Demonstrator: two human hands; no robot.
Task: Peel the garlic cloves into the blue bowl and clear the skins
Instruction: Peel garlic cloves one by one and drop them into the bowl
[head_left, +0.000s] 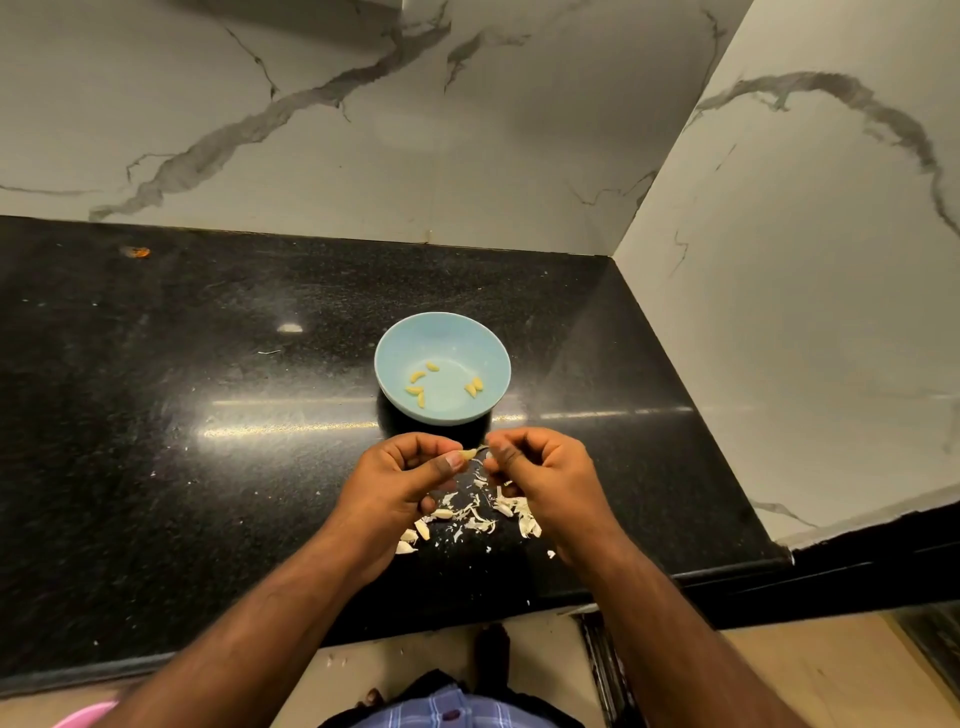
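Observation:
A light blue bowl (442, 332) stands on the black counter and holds several peeled yellowish cloves (418, 389). Just in front of it, my left hand (402, 475) pinches a pale garlic clove (469, 454) between thumb and fingers. My right hand (540, 470) pinches a thin strip of skin (482, 448) at the clove's tip. Beneath both hands lies a scatter of white skins (475, 519) and a few unpeeled cloves (422, 530).
The black granite counter (208, 415) meets marble walls at the back and right. Its front edge runs just below my forearms. A small orange spot (136, 252) sits far left. A pink object (85, 714) shows at the bottom left on the floor.

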